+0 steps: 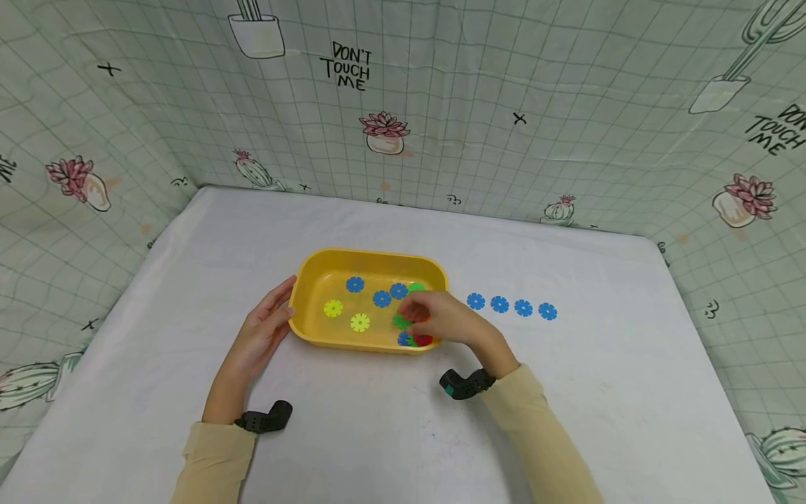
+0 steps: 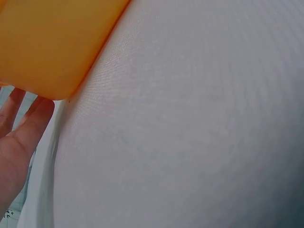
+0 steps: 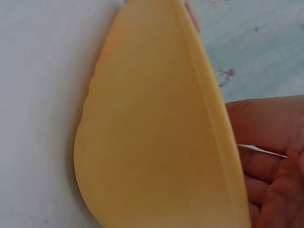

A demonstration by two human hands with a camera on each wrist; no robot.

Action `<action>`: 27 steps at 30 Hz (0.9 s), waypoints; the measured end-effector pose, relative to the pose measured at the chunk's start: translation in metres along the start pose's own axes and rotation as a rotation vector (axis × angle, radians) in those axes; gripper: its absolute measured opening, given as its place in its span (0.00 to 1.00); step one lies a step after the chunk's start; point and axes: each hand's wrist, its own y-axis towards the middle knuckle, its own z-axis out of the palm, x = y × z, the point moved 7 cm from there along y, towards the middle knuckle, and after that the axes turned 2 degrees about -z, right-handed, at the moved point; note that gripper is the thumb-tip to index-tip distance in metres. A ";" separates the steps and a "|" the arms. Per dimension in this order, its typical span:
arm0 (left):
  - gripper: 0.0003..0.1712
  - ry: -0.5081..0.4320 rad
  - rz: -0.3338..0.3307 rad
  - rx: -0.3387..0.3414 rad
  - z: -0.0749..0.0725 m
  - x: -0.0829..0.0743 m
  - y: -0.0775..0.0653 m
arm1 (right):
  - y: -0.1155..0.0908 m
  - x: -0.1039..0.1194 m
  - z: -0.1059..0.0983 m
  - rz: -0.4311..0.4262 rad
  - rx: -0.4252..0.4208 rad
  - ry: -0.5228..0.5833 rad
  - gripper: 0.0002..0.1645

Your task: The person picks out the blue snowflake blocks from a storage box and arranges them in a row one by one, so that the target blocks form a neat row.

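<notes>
Fingers (image 1: 413, 300) bent, the right hand (image 1: 446, 318) was at green notched plastic discs (image 1: 399, 321), likely light, stiff, best edge-pinched, in the yellow plastic tray (image 1: 362, 259), any grip unclear, the loosely spread left hand (image 1: 261, 332) touching its end

Tray (image 1: 371, 263) on the table (image 1: 352, 420), left of centre. Left hand (image 1: 259, 334) at the tray's left end, touching it. Right hand (image 1: 443, 315) over the right end, fingers inside. Loose discs (image 1: 359, 323) in tray: two toward the left and front, three behind them, more bunched at the right end; right hand partly blocks those, can't count them reliably. Row of four discs (image 1: 500, 304) on the table, right of tray. Curtain (image 1: 441, 147) behind.
</notes>
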 end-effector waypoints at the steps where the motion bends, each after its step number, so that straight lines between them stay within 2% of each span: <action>1: 0.32 -0.003 0.002 0.001 0.000 0.000 0.000 | 0.002 0.001 0.001 0.010 0.018 -0.023 0.15; 11: 0.32 -0.035 -0.001 0.001 -0.002 0.002 -0.001 | 0.019 0.003 0.021 0.022 0.169 -0.250 0.14; 18: 0.32 -0.026 -0.019 0.002 0.001 0.003 0.000 | 0.025 -0.003 0.029 0.029 0.196 -0.411 0.14; 22: 0.31 -0.019 -0.020 0.004 0.001 0.002 0.000 | 0.025 -0.004 0.031 0.057 0.210 -0.453 0.13; 27: 0.32 -0.019 -0.018 -0.001 -0.001 0.001 0.000 | 0.025 -0.002 0.030 0.092 0.209 -0.448 0.10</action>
